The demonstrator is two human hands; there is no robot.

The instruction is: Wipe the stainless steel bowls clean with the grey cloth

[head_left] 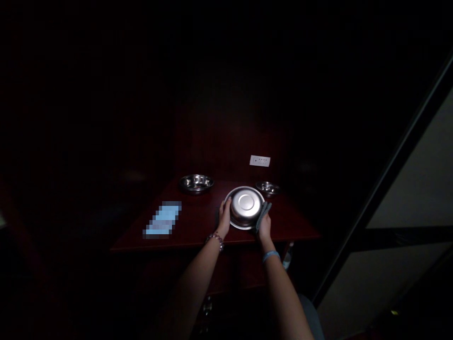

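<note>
Head view, bowl (246,204), edges between 2 hands (224,220) (264,228)

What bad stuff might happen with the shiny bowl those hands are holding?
The held bowl might slip: the right hand has a dark cloth at its rim, which may loosen the grip, and it could clang on the table. It might also bump the small bowl, which looks close behind it on the right.
</note>
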